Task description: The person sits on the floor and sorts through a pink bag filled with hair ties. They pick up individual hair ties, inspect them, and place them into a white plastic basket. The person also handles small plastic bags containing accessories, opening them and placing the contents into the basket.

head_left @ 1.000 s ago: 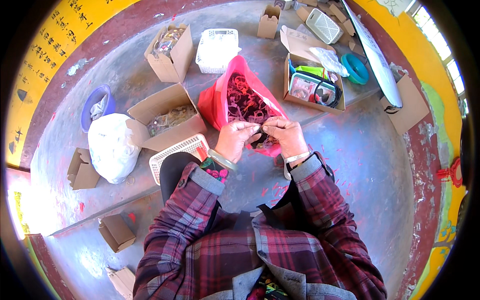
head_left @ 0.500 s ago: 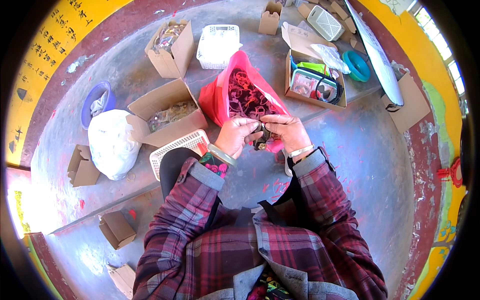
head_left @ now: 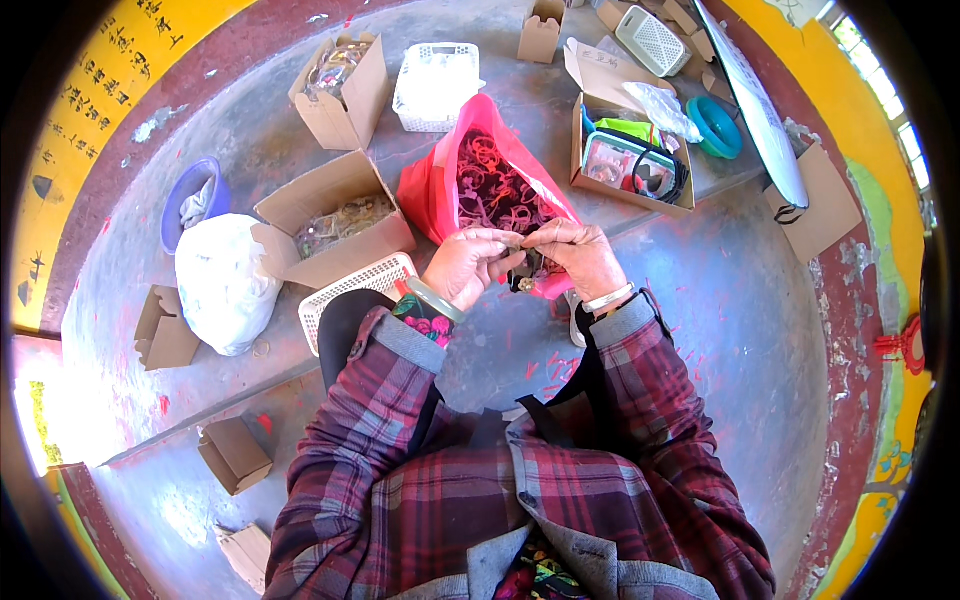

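Observation:
My left hand [head_left: 464, 266] and my right hand [head_left: 582, 258] meet fingertip to fingertip at the near edge of a red bag [head_left: 424, 202]. Both are closed in a pinch on a small dark band-like piece [head_left: 518, 270], which hangs below the fingers with a pale bit at its lower end. Its exact kind is too small to make out, and the fingers cover its upper part. The bag gapes wide, and inside lie many thin red and pink loops [head_left: 492, 178].
Left of the bag are an open carton [head_left: 345, 258], a white basket [head_left: 385, 272] and a stuffed white bag [head_left: 228, 290]. Farther back stand another carton [head_left: 345, 105] and a white crate [head_left: 438, 122]. A filled box [head_left: 625, 195] and teal basin [head_left: 714, 130] are at right.
The fingertips have come closer together and rise slightly, with the right hand's fingers bent over more. The dark piece stays between them. The view has shifted very little.

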### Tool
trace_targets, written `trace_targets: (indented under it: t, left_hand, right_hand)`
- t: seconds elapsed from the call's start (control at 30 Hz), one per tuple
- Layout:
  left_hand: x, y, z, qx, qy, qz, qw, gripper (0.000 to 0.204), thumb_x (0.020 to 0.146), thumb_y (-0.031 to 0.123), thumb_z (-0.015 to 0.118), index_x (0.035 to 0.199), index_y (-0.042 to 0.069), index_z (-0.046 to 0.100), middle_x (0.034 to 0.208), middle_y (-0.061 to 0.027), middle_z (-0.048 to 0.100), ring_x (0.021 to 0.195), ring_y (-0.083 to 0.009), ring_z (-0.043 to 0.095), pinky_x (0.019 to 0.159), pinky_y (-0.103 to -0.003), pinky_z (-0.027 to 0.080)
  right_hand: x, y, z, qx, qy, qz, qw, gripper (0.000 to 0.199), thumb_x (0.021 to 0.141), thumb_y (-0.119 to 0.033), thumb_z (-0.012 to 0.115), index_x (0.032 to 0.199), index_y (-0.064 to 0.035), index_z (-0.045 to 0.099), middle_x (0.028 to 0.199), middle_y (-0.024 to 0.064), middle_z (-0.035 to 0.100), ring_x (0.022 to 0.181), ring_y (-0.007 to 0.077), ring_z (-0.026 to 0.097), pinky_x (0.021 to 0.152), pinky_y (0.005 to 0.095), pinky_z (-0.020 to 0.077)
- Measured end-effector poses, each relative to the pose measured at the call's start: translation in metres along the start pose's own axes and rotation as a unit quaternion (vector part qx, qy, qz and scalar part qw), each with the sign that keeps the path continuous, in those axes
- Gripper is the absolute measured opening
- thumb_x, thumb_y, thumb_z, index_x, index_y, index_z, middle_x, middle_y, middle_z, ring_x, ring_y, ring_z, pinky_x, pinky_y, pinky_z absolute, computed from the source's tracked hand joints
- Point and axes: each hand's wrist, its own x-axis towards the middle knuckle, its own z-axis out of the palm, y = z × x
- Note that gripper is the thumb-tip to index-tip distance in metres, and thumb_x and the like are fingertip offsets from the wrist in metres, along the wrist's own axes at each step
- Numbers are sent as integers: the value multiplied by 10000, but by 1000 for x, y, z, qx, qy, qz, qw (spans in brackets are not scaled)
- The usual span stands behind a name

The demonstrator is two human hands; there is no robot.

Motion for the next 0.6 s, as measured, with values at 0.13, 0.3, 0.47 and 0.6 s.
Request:
trace_targets:
  t: [0.13,0.3,0.47,0.6]
  left_hand:
    - [-1,6,4,-30,-17,-21,999,138,852,28,524,937,-60,589,976,-120,616,905,-192,606,875,-308,484]
    - [2,0,3,13,20,-14,1000,139,855,65,564,928,-49,597,929,-114,625,882,-176,612,828,-277,504]
    - [2,-5,-3,52,21,11,998,140,859,41,553,944,-63,590,932,-120,622,866,-174,614,793,-256,517]
    - [1,-2,2,80,77,37,993,150,868,38,538,953,-77,586,935,-117,620,852,-170,614,794,-261,517]
  right_hand:
    - [0,0,0,-32,-1,-22,999,157,764,50,580,837,-23,698,799,36,592,770,126,566,710,251,453]
    - [-1,-4,2,-46,-9,-30,998,161,763,51,576,834,-26,698,793,41,590,764,129,569,709,254,457]
    - [0,-3,-1,-51,-35,-27,998,190,775,62,543,878,-10,685,802,29,593,772,124,569,724,247,455]
    - [4,2,-3,50,6,-27,998,205,790,38,542,963,10,648,849,22,609,796,104,562,740,224,443]
